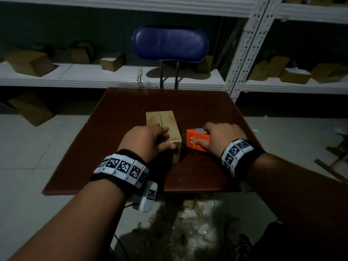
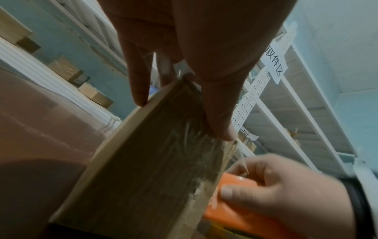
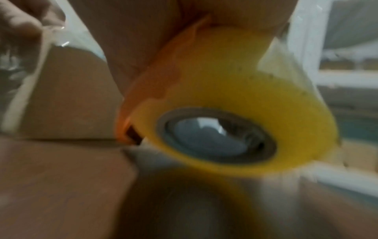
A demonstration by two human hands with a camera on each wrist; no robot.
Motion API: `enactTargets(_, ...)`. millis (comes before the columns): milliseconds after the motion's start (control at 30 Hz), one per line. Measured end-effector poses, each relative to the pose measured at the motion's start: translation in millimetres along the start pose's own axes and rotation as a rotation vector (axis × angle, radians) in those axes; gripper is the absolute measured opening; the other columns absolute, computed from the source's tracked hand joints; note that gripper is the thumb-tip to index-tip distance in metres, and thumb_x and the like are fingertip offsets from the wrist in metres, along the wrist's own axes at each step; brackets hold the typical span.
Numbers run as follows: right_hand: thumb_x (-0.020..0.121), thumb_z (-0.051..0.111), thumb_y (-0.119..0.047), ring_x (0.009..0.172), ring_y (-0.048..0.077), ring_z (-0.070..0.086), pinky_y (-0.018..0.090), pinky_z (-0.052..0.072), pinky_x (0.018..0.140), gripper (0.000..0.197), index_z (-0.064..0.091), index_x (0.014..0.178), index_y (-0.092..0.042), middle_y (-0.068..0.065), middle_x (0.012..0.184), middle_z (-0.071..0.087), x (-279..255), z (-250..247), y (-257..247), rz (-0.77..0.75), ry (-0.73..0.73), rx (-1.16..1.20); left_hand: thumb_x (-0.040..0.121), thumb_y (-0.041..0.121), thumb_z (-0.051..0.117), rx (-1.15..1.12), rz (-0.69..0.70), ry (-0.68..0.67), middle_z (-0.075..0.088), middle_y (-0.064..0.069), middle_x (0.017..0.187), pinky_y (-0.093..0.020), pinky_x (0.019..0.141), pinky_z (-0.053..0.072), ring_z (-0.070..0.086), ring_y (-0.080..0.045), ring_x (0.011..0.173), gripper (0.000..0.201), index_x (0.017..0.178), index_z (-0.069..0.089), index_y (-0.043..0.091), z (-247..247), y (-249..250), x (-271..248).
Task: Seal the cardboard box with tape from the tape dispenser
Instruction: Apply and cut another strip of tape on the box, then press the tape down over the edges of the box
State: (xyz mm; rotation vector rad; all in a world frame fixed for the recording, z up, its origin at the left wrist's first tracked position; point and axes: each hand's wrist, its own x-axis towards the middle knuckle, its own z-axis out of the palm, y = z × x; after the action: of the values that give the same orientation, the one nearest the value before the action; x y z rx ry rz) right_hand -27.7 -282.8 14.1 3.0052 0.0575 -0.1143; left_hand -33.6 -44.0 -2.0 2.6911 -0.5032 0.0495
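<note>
The left hand (image 1: 148,140) rests on the near end of the cardboard box (image 1: 163,122). Its fingers lie straight over the top and its thumb presses the near upper edge, so this grip is flat and wide, pressing rather than clasping. In the left wrist view the fingertips (image 2: 141,97) touch the box's far edge while the thumb pins a wrinkled strip of clear tape (image 2: 190,140) against the cardboard. The box stands on the brown counter (image 1: 116,113), directly under that hand, with its top flaps closed along a centre seam that runs away from the person.

The right hand (image 1: 220,137) sits just beside the left one, on its thumb side. Its grip is closed round the orange tape dispenser (image 1: 197,140): fingers curl over the top and the thumb presses the near face. The dispenser is just beside the box's right wall, low against the counter. From the right wrist view, which is blurred, a yellowish tape roll (image 3: 231,103) hangs under the palm inside the orange shell. A thin film of tape stretches from the dispenser toward the box corner under the left thumb.

Beyond both hands, past the counter's far edge, stands a blue chair (image 1: 169,44). Behind it are white shelves (image 1: 113,76) carrying more boxes.
</note>
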Motion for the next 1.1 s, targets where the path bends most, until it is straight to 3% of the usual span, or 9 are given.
enactTargets(267,0.079,0.060,-0.072,0.112,0.029,0.060,0.042,0.045,0.093,0.063,0.053,0.128,-0.033,0.000,0.118,0.068,-21.6,16.3,-1.1,-0.014,0.011,0.045,0.078,0.043,0.080,-0.089,-0.016,0.022,0.066,0.011,0.131,-0.026,0.104,0.043,0.056,-0.009,0.128,0.050,0.124,0.067,0.026,-6.5,9.8,-7.7)
enactTargets(400,0.082,0.061,-0.069,0.119,0.029,0.052,0.045,0.045,0.099,0.062,0.055,0.134,-0.035,0.002,0.125,0.060,-27.1,2.9,0.1,0.015,0.067,0.138,0.067,0.034,0.090,-0.242,-0.002,0.075,0.055,0.005,0.146,-0.034,0.112,0.042,0.051,-0.014,0.134,0.072,0.133,0.063,0.022,-12.6,10.0,-18.7)
enactTargets(533,0.084,0.068,-0.057,0.097,0.016,0.062,0.036,0.052,0.087,0.048,0.066,0.123,-0.031,-0.006,0.100,0.063,-37.9,-8.4,-0.4,0.083,0.248,0.643,0.059,0.041,0.092,-0.213,-0.028,0.142,0.048,0.008,0.151,-0.036,0.119,0.024,0.033,-0.017,0.146,0.087,0.138,0.057,0.026,-19.0,5.0,-27.8)
enactTargets(633,0.081,0.076,-0.051,0.079,0.008,0.062,0.038,0.058,0.082,0.044,0.069,0.117,-0.027,-0.012,0.087,0.063,-52.5,-1.4,-14.5,0.141,0.290,1.010,0.051,0.048,0.092,-0.319,-0.098,0.162,0.045,0.007,0.152,-0.041,0.118,0.031,0.036,-0.016,0.143,0.101,0.141,0.053,0.026,-19.5,-2.9,-36.6)
enactTargets(733,0.077,0.083,-0.044,0.093,0.007,0.064,0.036,0.059,0.088,0.055,0.062,0.125,-0.028,-0.010,0.103,0.065,-67.4,19.4,-33.2,0.080,0.194,1.211,0.040,0.059,0.085,-0.464,-0.179,0.174,0.047,0.002,0.147,-0.044,0.111,0.042,0.044,-0.016,0.136,0.114,0.143,0.047,0.026,-13.0,-9.4,-44.8)
enactTargets(867,0.075,0.087,-0.036,0.122,0.010,0.058,0.033,0.051,0.102,0.080,0.049,0.143,-0.020,-0.002,0.137,0.060,-65.1,39.7,-48.0,0.062,0.005,1.380,0.035,0.063,0.087,-0.628,-0.255,0.194,0.053,0.001,0.145,-0.043,0.111,0.044,0.048,-0.012,0.134,0.123,0.144,0.045,0.023,-1.1,-13.6,-51.2)
enactTargets(967,0.077,0.086,-0.028,0.127,0.012,0.057,0.033,0.049,0.106,0.074,0.052,0.141,-0.015,0.003,0.141,0.059,-55.4,43.6,-53.5,0.037,-0.010,1.455,0.041,0.057,0.090,-0.708,-0.291,0.222,0.062,0.006,0.130,-0.033,0.103,0.051,0.059,-0.006,0.119,0.115,0.141,0.049,0.016,6.5,-10.8,-50.9)
enactTargets(1033,0.077,0.087,-0.027,0.120,0.009,0.063,0.037,0.052,0.105,0.060,0.060,0.130,-0.020,-0.003,0.130,0.067,-51.1,46.9,-58.0,0.012,0.024,1.454,0.053,0.035,0.093,-0.698,-0.309,0.251,0.064,0.018,0.109,-0.010,0.085,0.053,0.061,0.008,0.099,0.093,0.134,0.055,0.013,11.2,-6.6,-50.3)
enactTargets(1100,0.076,0.087,-0.025,0.109,0.006,0.068,0.040,0.055,0.099,0.047,0.066,0.118,-0.024,-0.008,0.116,0.073,-47.1,52.9,-62.0,0.017,0.049,1.483,0.060,0.028,0.092,-0.618,-0.331,0.281,0.061,0.025,0.096,0.001,0.070,0.046,0.057,0.018,0.086,0.070,0.123,0.062,0.018,14.8,-5.3,-49.3)
